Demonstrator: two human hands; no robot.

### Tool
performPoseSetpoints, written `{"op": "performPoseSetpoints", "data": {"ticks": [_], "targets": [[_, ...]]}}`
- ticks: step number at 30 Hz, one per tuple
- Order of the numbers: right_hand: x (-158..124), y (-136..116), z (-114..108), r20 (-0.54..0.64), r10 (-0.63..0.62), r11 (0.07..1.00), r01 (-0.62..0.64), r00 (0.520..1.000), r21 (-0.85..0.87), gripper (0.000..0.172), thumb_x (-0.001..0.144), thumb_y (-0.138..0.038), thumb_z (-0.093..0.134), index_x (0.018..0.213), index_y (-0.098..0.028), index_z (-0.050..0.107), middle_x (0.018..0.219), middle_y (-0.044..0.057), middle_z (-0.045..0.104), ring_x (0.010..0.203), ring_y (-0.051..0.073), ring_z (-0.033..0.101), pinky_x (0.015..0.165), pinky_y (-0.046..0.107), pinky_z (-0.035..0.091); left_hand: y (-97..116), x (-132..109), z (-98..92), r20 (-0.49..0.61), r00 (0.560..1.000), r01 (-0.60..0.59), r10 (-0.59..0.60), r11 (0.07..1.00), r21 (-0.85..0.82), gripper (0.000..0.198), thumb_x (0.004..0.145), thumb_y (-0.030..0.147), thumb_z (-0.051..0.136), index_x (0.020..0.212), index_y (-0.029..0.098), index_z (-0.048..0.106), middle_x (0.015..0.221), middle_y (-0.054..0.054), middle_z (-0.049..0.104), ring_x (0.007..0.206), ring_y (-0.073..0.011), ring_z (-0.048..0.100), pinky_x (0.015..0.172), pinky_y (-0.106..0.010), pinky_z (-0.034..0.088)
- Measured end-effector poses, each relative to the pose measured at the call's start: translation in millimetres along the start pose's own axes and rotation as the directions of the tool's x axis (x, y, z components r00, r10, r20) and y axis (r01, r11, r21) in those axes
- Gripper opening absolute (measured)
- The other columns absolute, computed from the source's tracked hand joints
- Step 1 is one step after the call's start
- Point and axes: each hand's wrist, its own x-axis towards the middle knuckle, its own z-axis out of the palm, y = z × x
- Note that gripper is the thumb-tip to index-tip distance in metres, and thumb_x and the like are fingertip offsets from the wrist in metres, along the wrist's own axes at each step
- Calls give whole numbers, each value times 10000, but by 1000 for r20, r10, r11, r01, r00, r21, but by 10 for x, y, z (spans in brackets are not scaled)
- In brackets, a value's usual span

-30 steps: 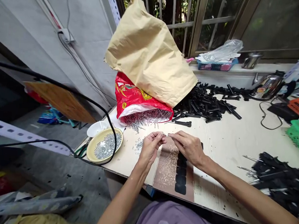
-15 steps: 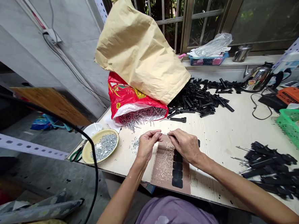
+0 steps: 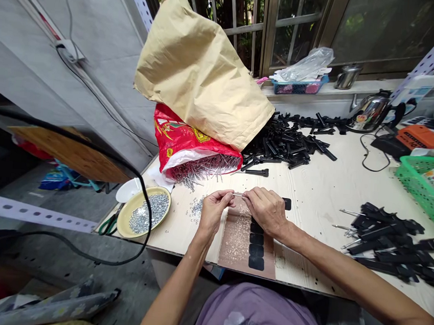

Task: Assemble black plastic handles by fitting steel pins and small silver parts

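Over a brown mat (image 3: 230, 246) at the middle of the table, both hands pinch one thin metal rod (image 3: 239, 195) held roughly level. My left hand (image 3: 214, 209) grips its left end between thumb and finger. My right hand (image 3: 267, 212) has the other end in closed fingertips, which hide that tip. Pale specks cover the mat, and a column of black rounded squares (image 3: 256, 250) lies along it below my right hand. Left of my left hand are small loose metal pieces (image 3: 196, 207); a yellow bowl (image 3: 164, 213) holds many more.
A red bag (image 3: 167, 135) spills thin metal rods under a large tan paper sack (image 3: 203, 78). Black plastic parts are heaped behind (image 3: 288, 140). At right lie black parts with metal rods (image 3: 388, 241), near a green basket (image 3: 417, 189). A black cable (image 3: 149, 217) hangs at left.
The view has shifted slightly, and the black cable at left has swung into a different loop. Both hands keep the rod nearly in place, with a little more of it showing between them.
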Motion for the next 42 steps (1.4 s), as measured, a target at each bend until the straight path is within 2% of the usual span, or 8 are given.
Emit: {"op": "performPoseSetpoints", "data": {"ticks": [7, 13, 21, 27, 30, 34, 38, 42], "targets": [[-27, 6, 37, 121, 121, 953, -149, 985, 264, 221, 958, -326, 409, 942, -203, 591, 888, 33, 640, 743, 132, 587, 620, 245, 369, 38, -8, 23, -33, 996, -73, 77, 990, 117, 239, 705, 296, 709, 863, 116, 713, 658, -14, 646, 597, -104, 584, 628, -239, 466], [-50, -3, 86, 142, 121, 966, -149, 982, 211, 235, 959, -307, 401, 914, -195, 604, 857, 42, 616, 731, 132, 584, 604, 238, 372, -6, -5, 13, -26, 996, -77, 81, 988, 131, 256, 709, 310, 705, 880, 120, 711, 659, -13, 647, 601, -107, 589, 635, -240, 470], [-61, 23, 110, 205, 110, 906, -183, 972, 383, 217, 953, -283, 401, 995, -189, 592, 949, 60, 588, 824, 143, 589, 630, 229, 425, -12, 4, 19, -15, 998, -59, 61, 990, 127, 241, 688, 315, 720, 832, 122, 714, 643, -8, 642, 581, -104, 578, 609, -239, 481], [-33, 153, 174, 317, 150, 729, -321, 937, 605, 167, 908, -278, 489, 851, -182, 613, 811, 19, 608, 755, 138, 576, 688, 260, 443, -102, 26, 25, 19, 1000, 20, -21, 996, 84, 268, 669, 318, 744, 849, 120, 717, 686, -21, 655, 593, -98, 574, 614, -230, 477], [-112, 304, 103, 322, 152, 777, -315, 934, 545, 156, 901, -295, 508, 863, -204, 629, 856, 12, 600, 775, 131, 574, 701, 259, 439, -189, 11, 75, 92, 991, 98, -102, 994, 39, 316, 683, 332, 740, 927, 133, 710, 735, -23, 650, 603, -91, 580, 616, -225, 485], [-338, 586, 15, 303, 163, 880, -278, 939, 386, 199, 927, -314, 467, 930, -233, 648, 923, 21, 598, 788, 126, 575, 623, 235, 428, -294, -6, 136, 88, 976, 197, -199, 980, 31, 575, 712, 384, 711, 1236, 197, 567, 809, -12, 616, 578, -76, 571, 546, -209, 482], [-499, 849, 94, 293, 169, 936, -246, 941, 251, 211, 931, -307, 464, 934, -209, 650, 910, 40, 611, 824, 150, 567, 587, 236, 411, -372, 4, 144, 31, 990, 131, -135, 984, 121, 658, 748, 418, 666, 1326, 182, 460, 761, 15, 546, 525, -60, 528, 456, -173, 424], [-422, 1016, 237, 306, 114, 954, -189, 945, 231, 215, 934, -315, 469, 928, -207, 655, 895, 40, 625, 868, 161, 549, 620, 251, 410, -437, 9, 173, -9, 998, 67, -66, 972, 224, 639, 765, 401, 646, 1332, 191, 438, 786, 25, 520, 496, -44, 473, 422, -161, 357]]}}
